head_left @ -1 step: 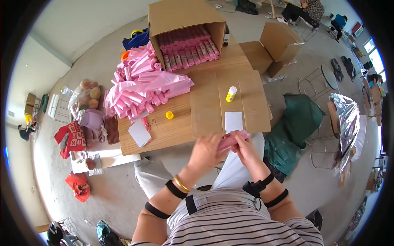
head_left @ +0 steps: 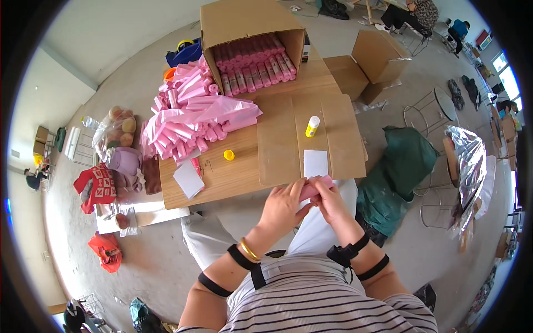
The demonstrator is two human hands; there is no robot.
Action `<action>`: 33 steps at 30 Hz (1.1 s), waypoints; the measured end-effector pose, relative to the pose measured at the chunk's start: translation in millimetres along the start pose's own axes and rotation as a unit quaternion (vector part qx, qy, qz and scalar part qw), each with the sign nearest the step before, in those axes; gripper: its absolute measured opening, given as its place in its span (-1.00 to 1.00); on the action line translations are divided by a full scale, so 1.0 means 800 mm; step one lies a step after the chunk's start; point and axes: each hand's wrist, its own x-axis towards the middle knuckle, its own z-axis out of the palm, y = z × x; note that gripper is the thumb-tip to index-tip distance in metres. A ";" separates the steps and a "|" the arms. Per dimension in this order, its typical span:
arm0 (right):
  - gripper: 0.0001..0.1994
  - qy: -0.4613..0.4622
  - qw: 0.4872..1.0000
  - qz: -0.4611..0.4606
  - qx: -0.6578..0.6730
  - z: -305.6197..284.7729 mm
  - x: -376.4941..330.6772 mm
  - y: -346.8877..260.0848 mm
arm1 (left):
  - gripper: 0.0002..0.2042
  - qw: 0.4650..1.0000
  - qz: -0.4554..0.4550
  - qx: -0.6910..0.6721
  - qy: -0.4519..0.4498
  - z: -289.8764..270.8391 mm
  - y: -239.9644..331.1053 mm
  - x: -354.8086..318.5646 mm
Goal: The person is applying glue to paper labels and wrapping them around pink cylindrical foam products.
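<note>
Both hands are closed around a pink plastic roll [head_left: 307, 192] just off the table's near edge, above my lap. My left hand [head_left: 282, 206] wraps its left end, and my right hand [head_left: 328, 201] grips the right end with the thumb on it. The fingers cover much of the roll. Just beyond them lies a stack of white paper slips [head_left: 315, 163] on a flattened cardboard sheet [head_left: 277, 133]. An uncapped glue stick [head_left: 312, 127] with a yellow body stands farther back on that sheet.
A heap of pink rolls [head_left: 183, 125] covers the table's left side. Behind it, a cardboard box [head_left: 250, 25] holds rows of labelled rolls. A yellow cap [head_left: 229, 155] and more white slips [head_left: 189, 180] lie on the wood. A green sack [head_left: 402, 161] stands right of the table.
My left hand has shifted slightly up and right along the pink plastic roll, so less of it shows between my hands.
</note>
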 end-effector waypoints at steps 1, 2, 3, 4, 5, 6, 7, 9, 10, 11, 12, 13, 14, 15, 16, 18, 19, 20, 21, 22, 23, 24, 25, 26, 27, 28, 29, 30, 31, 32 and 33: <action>-0.80 -0.014 1.000 0.005 -0.014 0.000 -0.004 0.000 | -0.60 0.999 -0.037 -0.005 -0.040 0.007 0.005 -0.007; -0.79 -0.018 0.999 0.005 -0.036 0.000 -0.011 0.001 | -0.58 0.994 -0.073 -0.010 -0.080 0.011 0.010 -0.014; -0.78 -0.022 0.998 0.004 -0.059 0.001 -0.019 0.000 | -0.64 0.984 -0.123 -0.018 -0.126 0.008 0.015 -0.018; -0.78 -0.025 0.996 0.004 -0.081 -0.001 -0.025 0.001 | -0.65 0.974 -0.143 -0.112 -0.132 0.012 0.014 -0.026; -0.79 -0.043 0.996 -0.012 -0.084 -0.005 -0.029 0.001 | -0.67 0.955 -0.162 -0.206 -0.137 0.019 0.008 -0.035; -0.79 -0.065 0.993 -0.027 -0.097 -0.014 -0.033 0.000 | -0.68 0.927 -0.178 -0.299 -0.142 0.018 0.009 -0.036; -0.79 -0.088 0.989 -0.042 -0.110 -0.025 -0.038 -0.002 | -0.70 0.867 -0.241 -0.373 -0.224 0.015 0.010 -0.037; -0.74 -0.131 0.980 -0.056 -0.139 -0.030 -0.057 -0.016 | -0.67 0.686 -0.300 -0.552 -0.368 0.003 0.001 -0.034; -0.74 -0.140 0.972 -0.072 -0.173 -0.036 -0.059 -0.016 | -0.66 0.572 -0.321 -0.622 -0.428 0.000 -0.001 -0.033; -0.73 -0.149 0.963 -0.087 -0.206 -0.043 -0.061 -0.015 | -0.66 0.594 -0.332 -0.577 -0.452 0.006 0.000 -0.034; -0.73 -0.153 0.953 -0.102 -0.240 -0.054 -0.063 -0.015 | -0.67 0.731 -0.280 -0.465 -0.414 0.015 0.004 -0.039; -0.76 -0.143 0.922 -0.132 -0.335 -0.065 -0.064 -0.015 | -0.68 0.842 -0.218 -0.338 -0.359 0.024 0.012 -0.047; -0.79 -0.135 0.921 -0.118 -0.345 -0.071 -0.068 -0.013 | -0.69 0.924 -0.147 -0.200 -0.291 0.032 0.018 -0.051; -0.81 -0.125 0.920 -0.102 -0.358 -0.077 -0.073 -0.014 | -0.69 0.930 -0.159 -0.113 -0.312 0.027 0.033 -0.038; -0.83 -0.115 0.918 -0.085 -0.370 -0.082 -0.078 -0.015 | -0.67 0.921 -0.160 -0.132 -0.329 0.033 0.034 -0.036; -0.88 -0.166 0.894 -0.107 -0.402 -0.087 -0.090 -0.026 | -0.63 0.903 -0.162 -0.168 -0.362 0.039 0.027 -0.040; -0.85 -0.188 0.877 -0.160 -0.412 -0.081 -0.093 -0.030 | -0.58 0.899 -0.148 -0.216 -0.350 0.049 0.015 -0.048; -0.82 -0.210 0.857 -0.213 -0.420 -0.078 -0.097 -0.036 | -0.59 0.876 -0.156 -0.275 -0.365 0.057 0.003 -0.054; -0.73 -0.233 0.852 -0.189 -0.429 -0.080 -0.101 -0.043 | -0.59 0.847 -0.164 -0.331 -0.381 0.055 -0.002 -0.051; -0.74 -0.233 0.849 -0.199 -0.430 -0.082 -0.104 -0.045 | -0.60 0.815 -0.171 -0.387 -0.395 0.054 -0.003 -0.048; -0.74 -0.232 0.847 -0.209 -0.431 -0.084 -0.106 -0.046 | -0.64 0.792 -0.207 -0.379 -0.431 0.055 -0.004 -0.045; -0.75 -0.231 0.844 -0.218 -0.432 -0.087 -0.106 -0.047 | -0.67 0.766 -0.242 -0.371 -0.467 0.045 0.005 -0.030; -0.76 -0.200 0.870 -0.182 -0.413 -0.096 -0.105 -0.048 | -0.70 0.737 -0.276 -0.361 -0.500 0.041 0.010 -0.021; -0.76 -0.169 0.893 -0.146 -0.392 -0.112 -0.100 -0.049 | -0.70 0.746 -0.264 -0.368 -0.488 0.049 0.001 -0.024; -0.76 -0.144 0.911 -0.111 -0.369 -0.127 -0.096 -0.050 | -0.69 0.757 -0.256 -0.373 -0.471 0.058 -0.016 -0.035; -0.76 -0.106 0.924 -0.110 -0.350 -0.144 -0.089 -0.050 | -0.68 0.768 -0.245 -0.379 -0.454 0.066 -0.028 -0.039; -0.76 -0.069 0.935 -0.108 -0.330 -0.164 -0.081 -0.048 | -0.65 0.747 -0.321 -0.392 -0.431 0.077 -0.038 -0.042; -0.76 -0.030 0.945 -0.105 -0.309 -0.179 -0.073 -0.046 | -0.61 0.720 -0.394 -0.403 -0.405 0.085 -0.045 -0.042; -0.75 -0.012 0.953 -0.119 -0.279 -0.187 -0.067 -0.046 | -0.57 0.689 -0.465 -0.411 -0.375 0.093 -0.050 -0.045; -0.75 0.006 0.959 -0.132 -0.249 -0.193 -0.060 -0.045 | -0.57 0.678 -0.483 -0.456 -0.314 0.103 -0.055 -0.049; -0.74 0.025 0.965 -0.146 -0.218 -0.194 -0.056 -0.046 | -0.57 0.665 -0.497 -0.497 -0.253 0.111 -0.056 -0.050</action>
